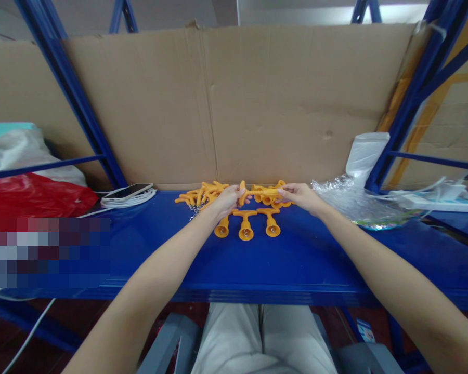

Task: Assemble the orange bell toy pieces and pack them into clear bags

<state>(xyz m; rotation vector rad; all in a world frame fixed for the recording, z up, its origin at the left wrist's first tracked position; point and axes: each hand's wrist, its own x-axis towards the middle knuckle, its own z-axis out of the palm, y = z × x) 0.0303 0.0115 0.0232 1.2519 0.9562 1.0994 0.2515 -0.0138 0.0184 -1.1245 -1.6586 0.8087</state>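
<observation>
My left hand (229, 200) is closed on the yellow T-shaped handle (242, 193) of a corkscrew. My right hand (298, 195) pinches a yellow corkscrew sleeve (271, 192), lined up end to end with that handle just above the table. Fingers hide part of both pieces, so I cannot tell how far they are joined. In front of my hands lie three corkscrews (246, 228) in a row, their bell-shaped ends toward me and metal spirals showing inside. Past my left hand is a heap of loose handles (203, 194) with metal spirals. Several yellow sleeves (285, 203) are piled behind my right hand.
The blue table (159, 249) is backed by a cardboard wall (265, 104). On the left are a phone (128, 191), a coiled white cable (140, 200) and a red bag (35, 195). Clear plastic wrap (343, 200) and a power strip (444, 200) are on the right.
</observation>
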